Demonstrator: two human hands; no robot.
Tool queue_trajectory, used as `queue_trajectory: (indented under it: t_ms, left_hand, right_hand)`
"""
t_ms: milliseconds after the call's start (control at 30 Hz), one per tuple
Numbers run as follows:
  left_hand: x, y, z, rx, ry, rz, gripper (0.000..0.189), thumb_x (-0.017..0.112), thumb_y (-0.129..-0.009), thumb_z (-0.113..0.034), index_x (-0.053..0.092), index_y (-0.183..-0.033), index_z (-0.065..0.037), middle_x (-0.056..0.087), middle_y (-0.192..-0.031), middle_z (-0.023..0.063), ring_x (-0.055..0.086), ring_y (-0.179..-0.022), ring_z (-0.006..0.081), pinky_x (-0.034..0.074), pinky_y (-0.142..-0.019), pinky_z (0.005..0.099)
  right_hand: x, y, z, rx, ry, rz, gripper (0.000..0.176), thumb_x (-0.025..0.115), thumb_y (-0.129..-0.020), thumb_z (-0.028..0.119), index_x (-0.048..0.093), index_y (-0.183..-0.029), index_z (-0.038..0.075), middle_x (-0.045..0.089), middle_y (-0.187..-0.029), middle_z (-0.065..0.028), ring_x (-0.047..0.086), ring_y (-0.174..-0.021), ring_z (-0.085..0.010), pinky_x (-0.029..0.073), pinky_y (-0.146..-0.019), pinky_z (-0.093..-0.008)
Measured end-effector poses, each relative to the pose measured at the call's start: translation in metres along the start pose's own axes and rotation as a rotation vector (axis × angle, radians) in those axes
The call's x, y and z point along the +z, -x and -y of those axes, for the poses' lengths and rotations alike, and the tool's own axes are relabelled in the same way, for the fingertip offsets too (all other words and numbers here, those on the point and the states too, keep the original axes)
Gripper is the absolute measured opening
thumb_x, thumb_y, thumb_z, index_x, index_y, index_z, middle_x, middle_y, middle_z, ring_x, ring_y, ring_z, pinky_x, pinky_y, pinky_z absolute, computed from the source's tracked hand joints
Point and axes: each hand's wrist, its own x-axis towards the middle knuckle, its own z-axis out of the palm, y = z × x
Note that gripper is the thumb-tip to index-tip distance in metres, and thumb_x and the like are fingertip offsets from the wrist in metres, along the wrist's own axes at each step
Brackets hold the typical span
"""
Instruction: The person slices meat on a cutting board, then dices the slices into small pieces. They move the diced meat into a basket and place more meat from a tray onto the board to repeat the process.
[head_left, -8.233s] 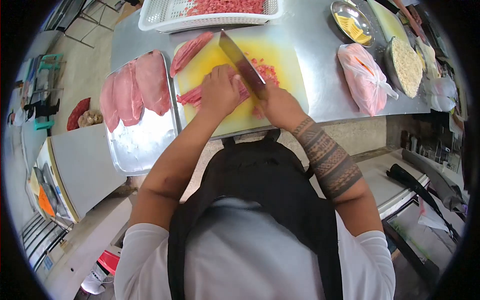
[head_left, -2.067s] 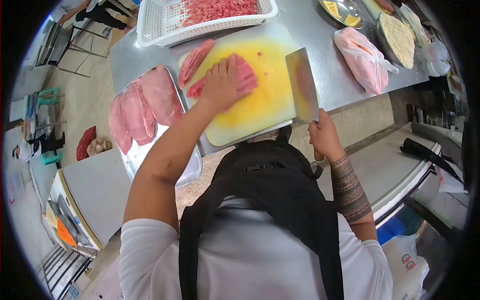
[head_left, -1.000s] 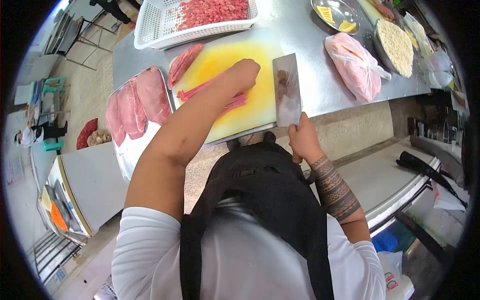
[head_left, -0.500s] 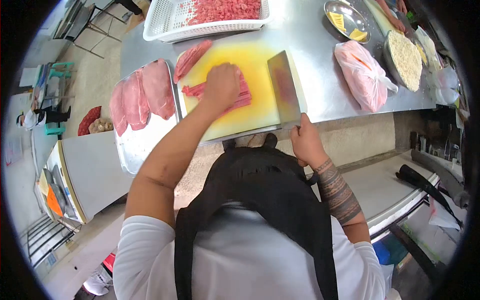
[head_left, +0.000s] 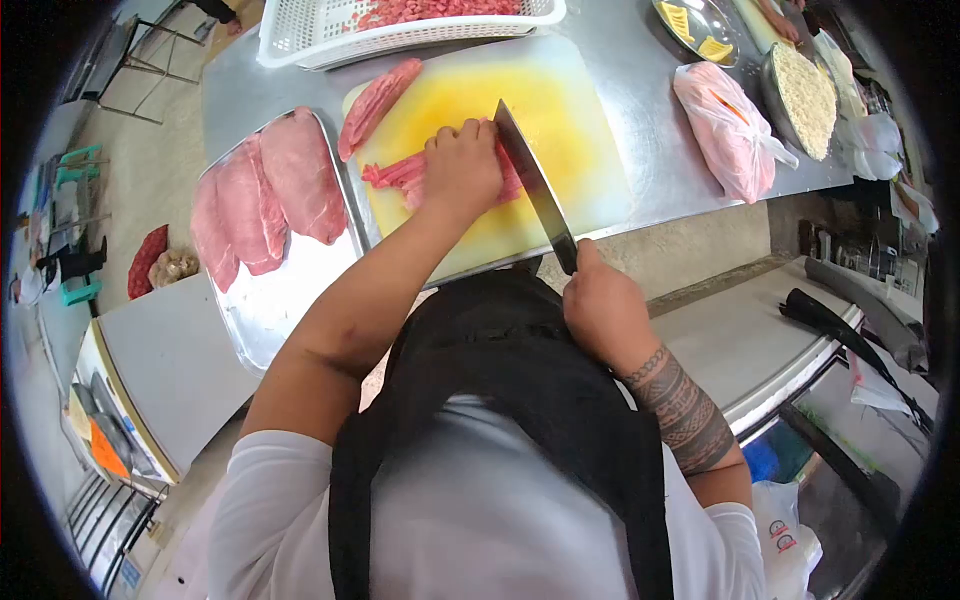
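My left hand [head_left: 462, 172] presses down with curled fingers on a bundle of raw meat strips [head_left: 395, 178] on the yellow-stained white cutting board [head_left: 595, 150]. In my right hand [head_left: 608, 305] is the handle of a cleaver [head_left: 538, 190], its wide blade standing on edge at the right end of the strips, close to my left fingertips. Whether the edge has entered the meat is hidden. A thicker piece of meat [head_left: 378, 106] lies on the board's upper left. Left of the board, a metal tray [head_left: 285, 315] holds several raw meat slabs [head_left: 303, 170].
A white perforated basket [head_left: 330, 48] of diced meat [head_left: 440, 12] stands behind the board. To the right are a tied plastic bag [head_left: 725, 130], a bowl of pale crumbly food [head_left: 805, 105] and a metal bowl with yellow pieces [head_left: 715, 48]. Another person's hand [head_left: 780, 22] shows at the upper right.
The cleaver has swung left from the board's right side to the strips, its blade turning from flat-facing to edge-on. My left hand's fingers have shifted along the meat. The view has moved slightly.
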Motion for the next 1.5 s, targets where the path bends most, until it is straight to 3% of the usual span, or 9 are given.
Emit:
queue_trajectory:
  t_ms: [300,467,633,767,900,1067,1267,1367,1500]
  left_hand:
    - [-0.001,-0.001,0.002,-0.006,0.071,-0.028,0.028,0.058,-0.091,-0.018,0.063,-0.115,-0.006,0.067,-0.112,0.0128,0.064,-0.101,0.0369,0.046,-0.090,0.0547]
    - [0.008,0.003,0.004,-0.002,0.094,-0.081,0.030,0.058,-0.090,-0.017,0.063,-0.116,-0.005,0.066,-0.108,0.0132,0.062,-0.099,0.0375,0.045,-0.090,0.0549]
    - [0.004,0.002,0.004,-0.011,0.103,-0.038,0.031,0.058,-0.089,-0.016,0.063,-0.117,-0.003,0.066,-0.111,0.0144,0.061,-0.102,0.0377,0.046,-0.091,0.0536]
    - [0.002,0.002,0.004,-0.035,0.084,0.018,0.031,0.058,-0.089,-0.015,0.062,-0.117,-0.002,0.065,-0.113,0.0155,0.060,-0.104,0.0381,0.046,-0.092,0.0527]
    - [0.005,0.003,0.004,-0.012,0.084,-0.033,0.032,0.058,-0.089,-0.015,0.062,-0.117,-0.001,0.064,-0.112,0.0164,0.060,-0.104,0.0391,0.046,-0.093,0.0536]
    - [0.011,0.006,0.007,-0.028,0.144,-0.097,0.032,0.058,-0.089,-0.015,0.062,-0.117,-0.002,0.064,-0.112,0.0170,0.060,-0.103,0.0401,0.046,-0.093,0.0538]
    - [0.008,0.004,0.005,-0.055,0.157,-0.071,0.029,0.057,-0.089,-0.014,0.062,-0.114,-0.001,0.064,-0.112,0.0180,0.060,-0.103,0.0401,0.046,-0.093,0.0533]
    - [0.003,0.004,0.004,-0.045,0.147,-0.064,0.028,0.056,-0.090,-0.013,0.062,-0.115,-0.001,0.063,-0.111,0.0184,0.060,-0.103,0.0404,0.046,-0.093,0.0531]
    - [0.001,0.002,0.002,-0.072,0.150,-0.028,0.027,0.056,-0.091,-0.014,0.062,-0.115,-0.001,0.064,-0.111,0.0186,0.060,-0.103,0.0403,0.045,-0.094,0.0537]
  right_hand:
    - [0.040,-0.115,0.012,-0.086,-0.012,-0.110,0.025,0.057,-0.096,0.011,0.048,-0.116,-0.003,0.071,-0.085,-0.0293,0.070,-0.084,-0.0502,0.055,-0.076,-0.0598]
    - [0.009,-0.078,0.021,-0.039,0.042,-0.121,0.017,0.053,-0.095,0.006,0.051,-0.110,-0.002,0.071,-0.084,-0.0280,0.073,-0.083,-0.0470,0.058,-0.073,-0.0565]
    - [-0.009,-0.029,0.032,0.047,0.061,0.031,0.018,0.051,-0.096,0.007,0.051,-0.111,-0.003,0.071,-0.085,-0.0290,0.072,-0.084,-0.0480,0.058,-0.074,-0.0574]
    - [0.038,-0.075,0.018,-0.078,-0.010,-0.068,0.021,0.051,-0.096,0.008,0.050,-0.113,-0.004,0.072,-0.086,-0.0299,0.073,-0.083,-0.0483,0.058,-0.075,-0.0571]
    - [0.042,-0.112,0.020,-0.095,-0.026,-0.074,0.021,0.051,-0.096,0.007,0.050,-0.113,-0.005,0.072,-0.087,-0.0302,0.073,-0.084,-0.0480,0.059,-0.076,-0.0567]
    - [0.016,-0.101,0.008,-0.091,-0.009,-0.082,0.026,0.059,-0.097,0.011,0.048,-0.114,-0.004,0.070,-0.084,-0.0304,0.070,-0.083,-0.0500,0.055,-0.075,-0.0594]
    - [-0.001,-0.047,0.027,-0.045,-0.026,0.028,0.029,0.056,-0.096,0.009,0.047,-0.120,-0.004,0.070,-0.088,-0.0317,0.070,-0.086,-0.0510,0.055,-0.077,-0.0600]
    - [0.042,-0.078,0.016,-0.109,-0.114,-0.060,0.031,0.054,-0.096,0.008,0.047,-0.123,-0.006,0.070,-0.090,-0.0317,0.070,-0.088,-0.0510,0.055,-0.078,-0.0603]
    - [0.047,-0.116,0.019,-0.117,-0.123,-0.082,0.035,0.054,-0.095,0.008,0.048,-0.126,-0.008,0.070,-0.094,-0.0326,0.070,-0.089,-0.0508,0.055,-0.081,-0.0594]
